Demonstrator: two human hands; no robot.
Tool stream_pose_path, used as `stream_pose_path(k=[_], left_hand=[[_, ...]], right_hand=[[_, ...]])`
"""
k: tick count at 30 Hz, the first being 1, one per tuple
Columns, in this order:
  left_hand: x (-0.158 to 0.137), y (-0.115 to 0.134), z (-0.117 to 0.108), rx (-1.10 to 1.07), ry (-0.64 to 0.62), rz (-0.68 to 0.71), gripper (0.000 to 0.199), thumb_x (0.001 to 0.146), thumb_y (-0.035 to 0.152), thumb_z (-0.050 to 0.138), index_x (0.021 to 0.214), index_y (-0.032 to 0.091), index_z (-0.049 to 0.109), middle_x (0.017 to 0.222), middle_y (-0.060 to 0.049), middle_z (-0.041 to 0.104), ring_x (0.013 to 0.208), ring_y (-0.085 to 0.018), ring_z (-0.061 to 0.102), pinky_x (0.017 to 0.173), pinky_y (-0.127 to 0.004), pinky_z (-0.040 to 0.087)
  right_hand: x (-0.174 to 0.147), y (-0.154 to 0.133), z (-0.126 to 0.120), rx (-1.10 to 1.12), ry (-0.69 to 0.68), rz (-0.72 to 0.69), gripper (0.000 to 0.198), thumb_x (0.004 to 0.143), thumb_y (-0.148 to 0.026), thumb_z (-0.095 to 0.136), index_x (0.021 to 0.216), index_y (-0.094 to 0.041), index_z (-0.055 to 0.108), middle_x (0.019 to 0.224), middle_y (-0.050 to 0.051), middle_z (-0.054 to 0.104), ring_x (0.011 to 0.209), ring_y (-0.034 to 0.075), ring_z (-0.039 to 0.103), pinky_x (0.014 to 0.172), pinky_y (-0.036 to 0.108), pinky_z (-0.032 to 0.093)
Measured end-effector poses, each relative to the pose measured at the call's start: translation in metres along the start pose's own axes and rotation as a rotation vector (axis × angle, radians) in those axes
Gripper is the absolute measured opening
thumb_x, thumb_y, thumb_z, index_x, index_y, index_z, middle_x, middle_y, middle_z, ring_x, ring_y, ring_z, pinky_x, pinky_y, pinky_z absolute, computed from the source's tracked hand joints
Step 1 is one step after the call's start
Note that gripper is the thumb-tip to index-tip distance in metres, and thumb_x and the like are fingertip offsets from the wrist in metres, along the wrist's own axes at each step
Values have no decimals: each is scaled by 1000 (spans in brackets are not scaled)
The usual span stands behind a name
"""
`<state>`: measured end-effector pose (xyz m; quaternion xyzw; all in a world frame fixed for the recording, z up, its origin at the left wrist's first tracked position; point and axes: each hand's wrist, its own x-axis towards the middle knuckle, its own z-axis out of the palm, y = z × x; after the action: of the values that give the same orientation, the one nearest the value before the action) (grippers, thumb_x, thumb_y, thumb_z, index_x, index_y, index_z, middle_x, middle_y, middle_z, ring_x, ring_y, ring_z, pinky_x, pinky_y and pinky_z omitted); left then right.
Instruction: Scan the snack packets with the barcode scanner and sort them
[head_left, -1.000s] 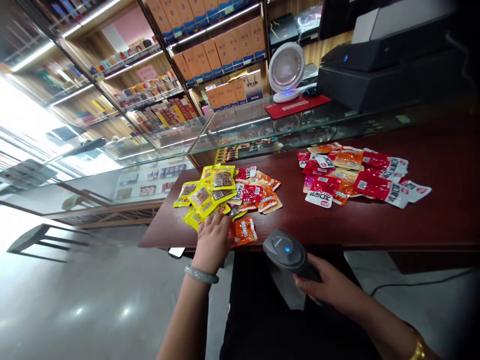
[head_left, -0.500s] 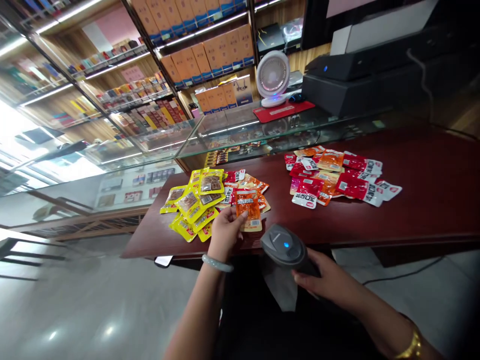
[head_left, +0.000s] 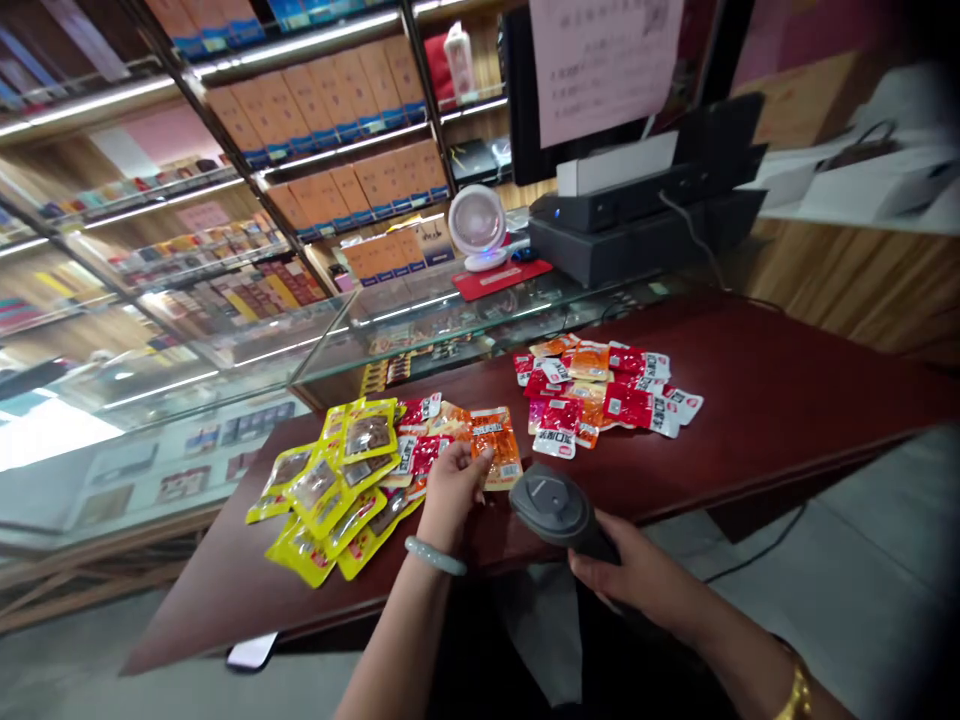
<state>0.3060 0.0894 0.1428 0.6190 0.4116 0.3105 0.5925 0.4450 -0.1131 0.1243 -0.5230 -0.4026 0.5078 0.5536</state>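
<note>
Between the thumb and fingers of my left hand [head_left: 452, 487] is the edge of an orange snack packet [head_left: 495, 440], lying at the right side of the left pile. My right hand [head_left: 626, 565] is wrapped round the handle of a dark grey barcode scanner [head_left: 551, 503], whose head points toward that packet. Left of my left hand lie several yellow snack packets [head_left: 319, 487] with brown contents showing through. Red and white packets [head_left: 427, 452] stick out beside them. A second pile of red and orange packets [head_left: 600, 393] sits farther right on the table.
The dark red table [head_left: 795, 380] meets a glass display counter [head_left: 420, 325]. On the glass stand a small white fan [head_left: 478, 225], a red mat [head_left: 502, 280] and black counter equipment [head_left: 637, 225]. Shelves of orange boxes [head_left: 322, 100] rise behind.
My view has swung to the right, so the shelves and table shift left. The blue light on the scanner no longer shows. My left hand still holds the orange packet.
</note>
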Motion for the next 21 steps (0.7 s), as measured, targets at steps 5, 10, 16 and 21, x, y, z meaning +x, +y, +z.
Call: stream_pose_path(k=[5,10,16,21], left_hand=[[51,17,62,-73,-172,-42,41,68,49,78,74,20,50,43,10,44,33,-5,36,34,-16,20],[89,33,120,-113,-246,3,35,70,37,79,92,13,66,61,3,61,45,-6,49,48,-18,39],[95,29,81,412,-134,297,44,78,31,74,120,18,69,105,-10,74,90,-19,68,85,-30,52],[78,32,-7,1208,-87,358,34,85,30,63,115,17,72,119,-15,69,114,-28,61,102,-40,45]], right_hand=[[18,-14,-16,51,160,5,51,80,-61,72,100,-17,58,59,-7,50,46,8,39,43,20,32],[29,-19,-31,91,258,9,51,76,-64,73,92,-20,52,54,-9,48,42,7,39,40,19,32],[36,-13,-35,120,241,52,50,75,-62,76,89,-21,51,57,-9,49,44,7,41,40,19,33],[44,-8,-21,133,150,58,48,78,-59,75,95,-20,53,56,-9,48,44,7,40,40,19,31]])
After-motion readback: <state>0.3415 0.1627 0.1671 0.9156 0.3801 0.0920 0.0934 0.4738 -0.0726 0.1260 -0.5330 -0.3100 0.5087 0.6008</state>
